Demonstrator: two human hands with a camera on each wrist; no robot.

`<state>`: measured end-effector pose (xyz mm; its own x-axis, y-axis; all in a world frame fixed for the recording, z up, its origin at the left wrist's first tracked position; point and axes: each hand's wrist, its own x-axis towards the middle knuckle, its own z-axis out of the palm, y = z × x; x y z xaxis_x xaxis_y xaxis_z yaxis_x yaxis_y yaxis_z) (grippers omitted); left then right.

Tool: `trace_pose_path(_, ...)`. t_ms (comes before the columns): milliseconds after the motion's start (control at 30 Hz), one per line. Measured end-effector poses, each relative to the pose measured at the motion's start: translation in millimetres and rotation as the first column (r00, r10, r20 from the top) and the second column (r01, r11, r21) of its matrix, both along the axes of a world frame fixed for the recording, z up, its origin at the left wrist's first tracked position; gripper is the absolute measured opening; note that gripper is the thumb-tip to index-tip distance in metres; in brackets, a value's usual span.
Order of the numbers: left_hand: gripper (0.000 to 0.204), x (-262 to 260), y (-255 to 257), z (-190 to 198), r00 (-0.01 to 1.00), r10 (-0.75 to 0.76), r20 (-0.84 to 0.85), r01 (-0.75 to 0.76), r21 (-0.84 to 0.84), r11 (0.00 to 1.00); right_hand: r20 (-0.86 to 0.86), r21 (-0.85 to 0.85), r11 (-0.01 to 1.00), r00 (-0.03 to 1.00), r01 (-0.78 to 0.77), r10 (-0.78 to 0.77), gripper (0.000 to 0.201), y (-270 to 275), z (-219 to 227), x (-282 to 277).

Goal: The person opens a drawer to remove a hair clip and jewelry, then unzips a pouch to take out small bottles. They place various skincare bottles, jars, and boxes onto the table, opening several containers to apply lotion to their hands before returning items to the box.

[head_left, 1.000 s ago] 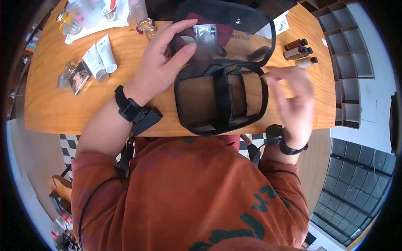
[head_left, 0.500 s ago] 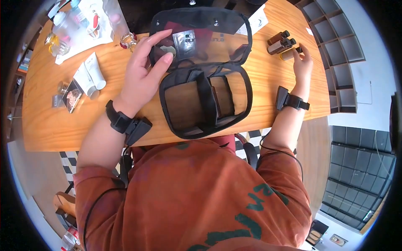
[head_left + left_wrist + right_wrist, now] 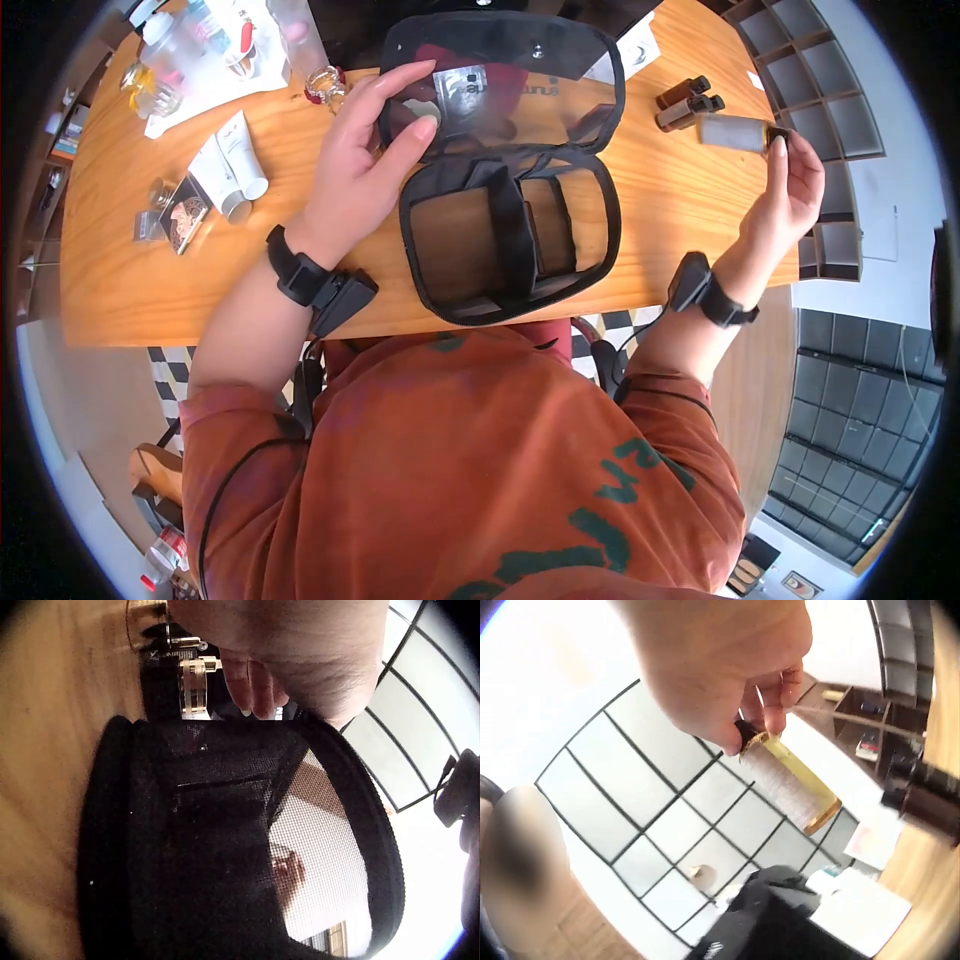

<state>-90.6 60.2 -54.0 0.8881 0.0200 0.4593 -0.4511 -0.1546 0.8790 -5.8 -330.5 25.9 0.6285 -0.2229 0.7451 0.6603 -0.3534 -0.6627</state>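
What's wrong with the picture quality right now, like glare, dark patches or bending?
Head view: fisheye distortion bows the table edges, and the corners are black. Left wrist view: the bag sinks into near-black, with blown-out white at lower right. Right wrist view: upper left is washed out; the bottle in the right hand has an unreadable label.

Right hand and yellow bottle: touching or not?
Touching: the right wrist view shows the right hand pinching the yellow bottle by its black cap.
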Motion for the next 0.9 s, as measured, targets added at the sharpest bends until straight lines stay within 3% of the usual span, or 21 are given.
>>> trace_pose_path(100, 0.044, -0.4, -0.5, 0.2, 0.999, -0.012, -0.031, 0.011, -0.043, 0.999, -0.187, -0.005, 0.928, 0.912, -0.372, 0.365, 0.025, 33.2, 6.6, -38.1)
trace_pose_path(233, 0.044, 1.1, 0.3, -0.6, 0.999, 0.003, 0.034, -0.003, -0.006, 1.000, -0.490, -0.251, 0.853, 0.820, -0.458, 0.296, 0.023, 83.3, -2.6, -68.9)
trace_pose_path(300, 0.043, 0.4, 1.0, -0.8, 1.000, 0.002, 0.017, -0.002, -0.020, 1.000, -0.520, -0.418, 0.772, 0.823, -0.479, 0.229, 0.025, 94.8, -11.2, -70.2)
trace_pose_path(333, 0.043, 0.4, 1.0, -1.0, 1.000, 0.007, 0.014, -0.007, -0.012, 1.000, -0.521, -0.418, 0.771, 0.822, -0.481, 0.230, 0.025, 97.6, -13.1, -70.6)
trace_pose_path(400, 0.043, 0.8, 0.9, -0.7, 1.000, 0.014, 0.010, -0.014, -0.003, 1.000, -0.596, -0.570, 0.672, 0.801, -0.473, 0.059, 0.026, 101.7, -15.3, -71.0)
trace_pose_path(533, 0.043, 0.8, 0.7, -0.2, 0.999, 0.015, 0.041, -0.016, 0.012, 1.000, -0.487, -0.705, 0.588, 0.873, -0.396, 0.003, 0.027, 107.9, -16.3, -70.7)
trace_pose_path(600, 0.043, 0.7, 1.2, -0.8, 1.000, 0.017, 0.024, -0.017, 0.006, 1.000, -0.329, -0.771, 0.536, 0.935, -0.345, 0.130, 0.024, 108.8, -23.7, -67.0)
trace_pose_path(733, 0.042, 1.2, 1.9, -1.1, 0.999, 0.022, 0.043, -0.023, 0.019, 1.000, -0.294, -0.841, 0.424, 0.942, -0.336, 0.163, 0.019, 110.8, -18.3, -65.7)
trace_pose_path(800, 0.042, 1.3, 1.3, -0.6, 0.999, 0.022, 0.049, -0.023, 0.018, 1.000, -0.282, -0.897, 0.320, 0.953, -0.304, 0.114, 0.014, 110.9, -17.1, -68.5)
trace_pose_path(900, 0.042, 2.2, 1.6, -0.1, 0.996, 0.029, 0.085, -0.033, 0.044, 0.998, -0.313, -0.915, 0.242, 0.946, -0.323, 0.082, 0.012, 110.2, -14.2, -70.6)
